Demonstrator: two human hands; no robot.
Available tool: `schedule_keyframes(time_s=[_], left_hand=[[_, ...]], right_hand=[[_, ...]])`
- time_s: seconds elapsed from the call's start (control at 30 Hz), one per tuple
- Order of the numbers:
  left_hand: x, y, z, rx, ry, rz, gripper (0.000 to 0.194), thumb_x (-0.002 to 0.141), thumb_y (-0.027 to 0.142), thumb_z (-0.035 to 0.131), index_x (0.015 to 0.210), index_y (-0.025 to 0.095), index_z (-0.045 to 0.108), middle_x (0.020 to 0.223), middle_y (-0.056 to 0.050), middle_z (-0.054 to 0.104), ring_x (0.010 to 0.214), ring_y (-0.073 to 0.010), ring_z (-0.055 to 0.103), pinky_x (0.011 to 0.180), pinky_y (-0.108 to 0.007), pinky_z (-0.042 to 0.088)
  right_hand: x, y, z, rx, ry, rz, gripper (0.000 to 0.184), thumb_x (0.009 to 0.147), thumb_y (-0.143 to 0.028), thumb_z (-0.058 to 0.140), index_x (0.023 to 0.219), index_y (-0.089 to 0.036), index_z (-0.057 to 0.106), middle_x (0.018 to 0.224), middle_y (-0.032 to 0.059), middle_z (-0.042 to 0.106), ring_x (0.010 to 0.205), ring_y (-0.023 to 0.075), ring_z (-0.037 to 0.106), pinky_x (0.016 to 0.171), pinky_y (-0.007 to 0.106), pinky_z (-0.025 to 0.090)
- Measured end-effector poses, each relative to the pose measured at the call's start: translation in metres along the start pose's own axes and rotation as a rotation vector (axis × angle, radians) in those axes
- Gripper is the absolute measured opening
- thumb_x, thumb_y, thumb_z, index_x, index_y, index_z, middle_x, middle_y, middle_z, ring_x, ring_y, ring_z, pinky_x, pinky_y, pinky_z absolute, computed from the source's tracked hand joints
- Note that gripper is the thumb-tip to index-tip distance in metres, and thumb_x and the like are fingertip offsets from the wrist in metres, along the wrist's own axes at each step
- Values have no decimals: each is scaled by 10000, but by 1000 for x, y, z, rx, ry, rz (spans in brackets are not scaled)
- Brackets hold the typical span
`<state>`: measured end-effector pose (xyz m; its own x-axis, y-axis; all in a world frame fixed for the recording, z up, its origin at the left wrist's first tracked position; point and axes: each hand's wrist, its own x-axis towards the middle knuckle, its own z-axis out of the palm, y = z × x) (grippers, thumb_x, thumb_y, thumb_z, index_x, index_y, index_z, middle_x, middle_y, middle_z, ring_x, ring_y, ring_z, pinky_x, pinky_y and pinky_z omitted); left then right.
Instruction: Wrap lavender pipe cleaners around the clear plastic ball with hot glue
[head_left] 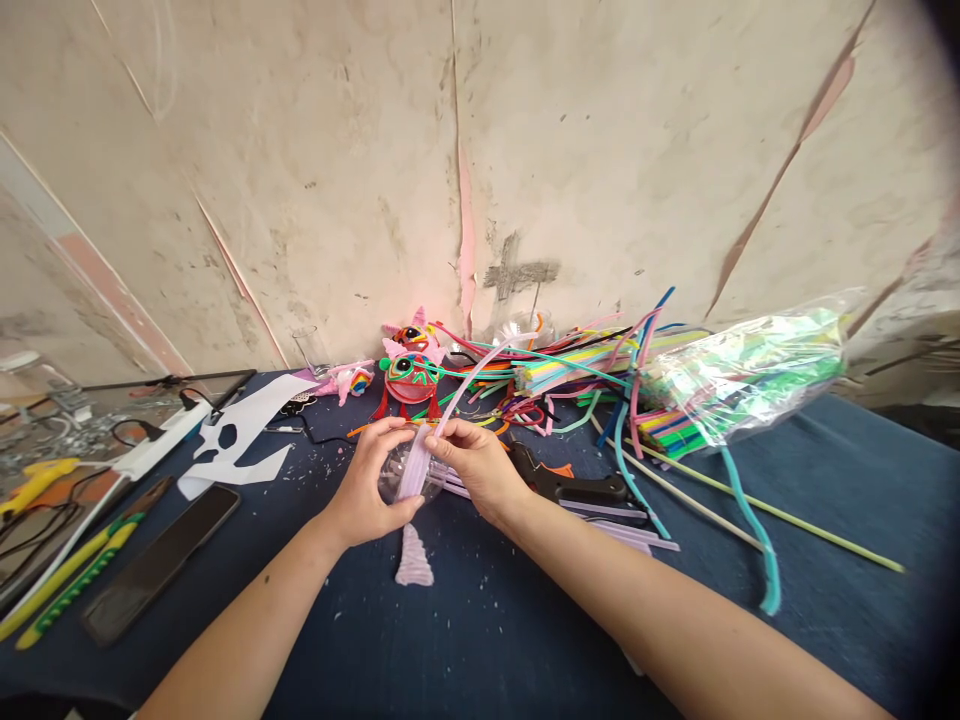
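Note:
Between my hands is a clear plastic ball with a band of lilac pipe cleaners laid side by side across it. My left hand is curled round the ball, its fingers at the top and its thumb below the band. My right hand pinches a lilac pipe cleaner by the top of the band, and its free length bends up toward the wall. Just below the ball, a small flared piece of lilac pipe cleaner lies on the blue cloth.
Behind the hands stand colourful lion-head figures. A black glue gun and loose pipe cleaners lie right, near a plastic bag of bundles. Left are cut white paper, a phone, yellow-green pliers and a power strip.

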<state>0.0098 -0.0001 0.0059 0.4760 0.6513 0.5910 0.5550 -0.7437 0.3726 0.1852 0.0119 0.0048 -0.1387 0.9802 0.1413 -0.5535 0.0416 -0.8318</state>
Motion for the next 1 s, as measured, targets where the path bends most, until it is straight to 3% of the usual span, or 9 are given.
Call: schedule_keyframes(time_s=[0.37, 0.67, 1.0], left_hand=[[2, 1, 1, -42, -70, -84, 612, 696, 226, 694, 1253, 249, 441, 1315, -122, 429, 1285, -326, 419, 1075, -542, 353], [6, 5, -1, -114, -22, -212, 442, 726, 186, 633, 1148, 231, 510, 1244, -104, 494, 1236, -285, 468, 1051, -491, 379], [4, 4, 1, -169, -88, -279, 585, 695, 174, 673, 1240, 233, 468, 1403, -131, 403, 1356, -321, 359, 1082, -525, 348]], right_hand=[[1, 7, -1, -66, 9, -9, 289, 501, -396, 856, 584, -202, 658, 608, -34, 627, 582, 115, 509, 619, 274, 413], [0, 9, -1, -71, 6, -13, 299, 497, -415, 852, 579, -203, 658, 608, -30, 622, 591, 120, 504, 604, 269, 407], [3, 9, -2, -52, 29, 1, 318, 492, -414, 859, 591, -196, 650, 606, -41, 603, 584, 109, 499, 637, 281, 412]])
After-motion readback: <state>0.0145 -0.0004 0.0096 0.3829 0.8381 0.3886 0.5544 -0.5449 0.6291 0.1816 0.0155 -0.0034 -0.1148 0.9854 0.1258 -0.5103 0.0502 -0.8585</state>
